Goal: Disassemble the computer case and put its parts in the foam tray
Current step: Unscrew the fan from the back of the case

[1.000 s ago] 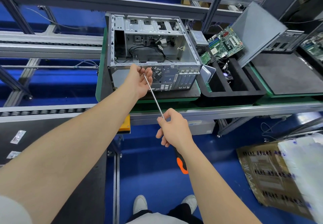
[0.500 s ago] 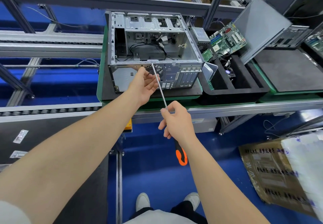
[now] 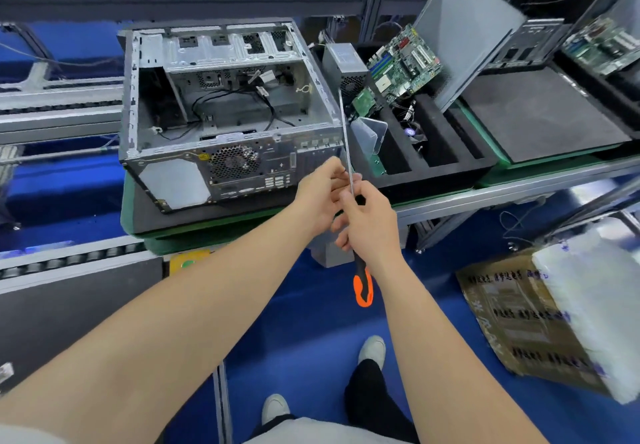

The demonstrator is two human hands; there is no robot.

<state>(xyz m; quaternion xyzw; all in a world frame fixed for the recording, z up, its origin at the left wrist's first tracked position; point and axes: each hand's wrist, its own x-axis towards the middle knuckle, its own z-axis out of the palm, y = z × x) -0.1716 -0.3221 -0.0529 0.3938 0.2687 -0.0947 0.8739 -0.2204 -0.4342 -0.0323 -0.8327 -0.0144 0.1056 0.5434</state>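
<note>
1. Both grips have left the middle of the case's rear edge and come together off its right rear corner. The screwdriver [image 3: 362, 287] has swung from a slant to nearly upright.
2. The right grip [image 3: 372, 223] is curled round the screwdriver where the shaft meets the black-and-orange handle. The tip points up, beside the case's right wall, and touches no screw.
3. The left grip [image 3: 320, 192] sits just left of the shaft with its fingers [image 3: 337, 173] loosely bent against it. I cannot tell whether it pinches a loosened screw, steadies the shaft or holds nothing.
4. The computer case [image 3: 225, 121] lies on its side on the dark pad of the surface [image 3: 194, 222], open face up. Loose black cables show inside. Its rear panel with the fan grille faces the person, just beyond and left of both grips.
5. The foam tray [image 3: 433, 180] stands just right of the case. It already holds a motherboard [image 3: 403, 62] and a power supply [image 3: 344, 62], with a grey side panel [image 3: 464, 35] leaning behind them.
6. By my reading, the step in hand falls between fasteners: the tool is off the case, most large parts are out, and the work is well along.
7. The next move probably calls for dropping anything held into the tray. Then the tip needs setting squarely into the next screw or catch on the chassis, with the left grip steadying the case.
</note>
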